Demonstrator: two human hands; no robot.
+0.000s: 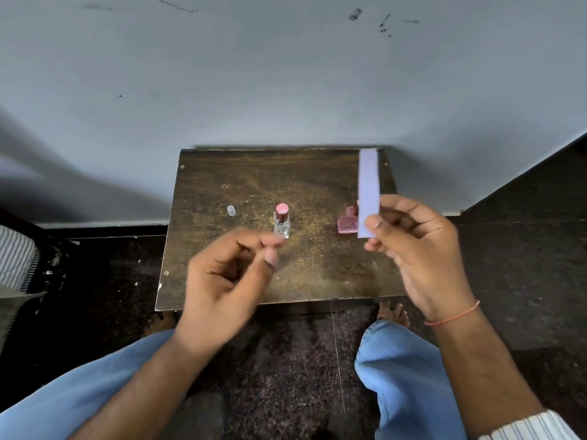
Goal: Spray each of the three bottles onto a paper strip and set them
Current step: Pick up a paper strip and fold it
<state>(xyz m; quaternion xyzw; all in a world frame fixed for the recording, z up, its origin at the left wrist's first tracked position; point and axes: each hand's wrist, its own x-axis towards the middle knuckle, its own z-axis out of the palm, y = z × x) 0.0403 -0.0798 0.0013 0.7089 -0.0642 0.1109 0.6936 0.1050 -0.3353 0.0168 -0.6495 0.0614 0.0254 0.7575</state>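
White paper strip [368,188] is pinched at its lower end by the right hand [419,249], upright to take spray, pink bottle [347,222] just behind that pinch; left hand [228,274], loosely curled and empty, hovers just short of the clear bottle [281,221]

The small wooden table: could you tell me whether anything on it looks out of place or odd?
One thing: a small clear cap lies loose on the table, left of and apart from the upright clear bottle, which wears its own pink cap. The pink bottle is partly hidden behind the paper strip. No spill shows.
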